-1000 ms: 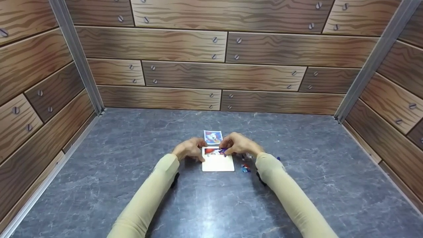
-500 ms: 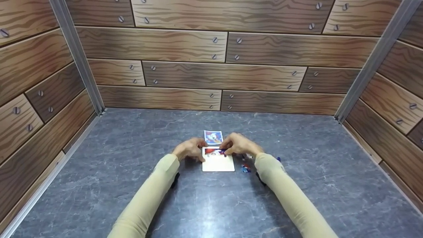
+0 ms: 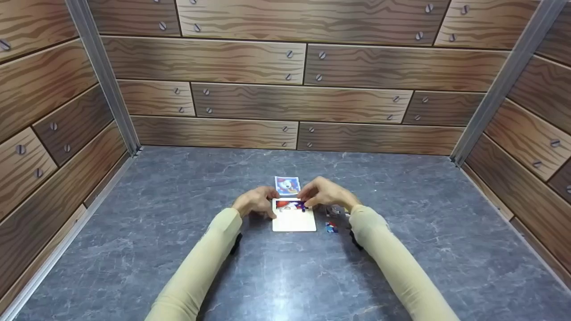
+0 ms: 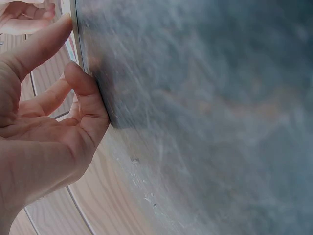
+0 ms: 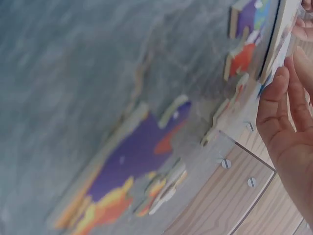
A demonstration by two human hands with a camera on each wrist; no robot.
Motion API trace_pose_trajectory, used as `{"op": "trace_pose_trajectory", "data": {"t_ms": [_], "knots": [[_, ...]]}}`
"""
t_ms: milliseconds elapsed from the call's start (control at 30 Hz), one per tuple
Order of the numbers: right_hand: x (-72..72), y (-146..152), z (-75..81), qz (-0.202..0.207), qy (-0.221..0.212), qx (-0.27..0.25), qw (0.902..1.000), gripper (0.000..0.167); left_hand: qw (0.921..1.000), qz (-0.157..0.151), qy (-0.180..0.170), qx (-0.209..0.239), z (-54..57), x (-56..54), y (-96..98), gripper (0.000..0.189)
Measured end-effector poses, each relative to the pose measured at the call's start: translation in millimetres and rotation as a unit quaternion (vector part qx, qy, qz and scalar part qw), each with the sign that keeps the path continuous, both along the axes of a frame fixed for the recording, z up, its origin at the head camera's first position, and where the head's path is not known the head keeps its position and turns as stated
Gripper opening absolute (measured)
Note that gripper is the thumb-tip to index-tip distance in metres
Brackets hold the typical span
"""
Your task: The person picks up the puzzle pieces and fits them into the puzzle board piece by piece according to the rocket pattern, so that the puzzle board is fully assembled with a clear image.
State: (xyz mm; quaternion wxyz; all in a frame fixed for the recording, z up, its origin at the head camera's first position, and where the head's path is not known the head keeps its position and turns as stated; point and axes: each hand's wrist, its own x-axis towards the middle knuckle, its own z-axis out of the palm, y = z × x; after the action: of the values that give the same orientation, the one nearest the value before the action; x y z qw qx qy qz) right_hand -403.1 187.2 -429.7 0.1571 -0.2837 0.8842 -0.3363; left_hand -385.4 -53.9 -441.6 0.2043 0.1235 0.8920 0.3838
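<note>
A cream puzzle board (image 3: 293, 221) lies on the table, with several picture pieces in the upper part of its recess. My left hand (image 3: 258, 199) grips the board's upper left corner, thumb along the left side and fingers at the top. In the left wrist view the left hand (image 4: 58, 107) has fingertips against the board's edge. My right hand (image 3: 324, 194) is at the board's upper right corner, its fingertips beside a purple puzzle piece (image 3: 301, 206) in the recess. In the right wrist view the right hand (image 5: 288, 112) shows slightly bent fingers; their contact is partly hidden.
A picture card (image 3: 287, 185) lies just beyond the board. Loose pieces lie right of the board, among them a blue and red piece (image 3: 331, 228) and a large purple piece (image 5: 134, 152). Wood-patterned walls (image 3: 214, 132) enclose the grey table (image 3: 200, 169).
My right hand has shifted slightly right, and more of the purple piece in the recess shows. The left hand and the board have stayed in place.
</note>
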Motion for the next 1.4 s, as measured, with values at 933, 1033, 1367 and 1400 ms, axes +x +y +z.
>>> {"op": "trace_pose_trajectory", "data": {"t_ms": [933, 1033, 1367, 1400], "knots": [[2.2, 60.7, 6.9, 0.004, -0.059, 0.101, 0.9931, 0.036, 0.9999, 0.0, -0.006, 0.009, -2.7, -2.3, 0.7, 0.055], [1.0, 61.3, 5.4, 0.014, -0.053, 0.118, 0.9915, 0.038, 1.0, 0.0, -0.005, 0.005, -3.2, -3.3, 0.9, 0.054], [1.3, 60.1, 1.4, 0.015, -0.04, 0.111, 0.9929, 0.038, 1.0, 0.003, 0.002, -0.006, -0.2, -0.7, 1.3, 0.057], [1.6, 60.1, 1.1, 0.011, -0.044, 0.107, 0.9932, 0.038, 1.0, 0.003, 0.003, -0.007, 0.2, -0.5, 1.4, 0.057]]}}
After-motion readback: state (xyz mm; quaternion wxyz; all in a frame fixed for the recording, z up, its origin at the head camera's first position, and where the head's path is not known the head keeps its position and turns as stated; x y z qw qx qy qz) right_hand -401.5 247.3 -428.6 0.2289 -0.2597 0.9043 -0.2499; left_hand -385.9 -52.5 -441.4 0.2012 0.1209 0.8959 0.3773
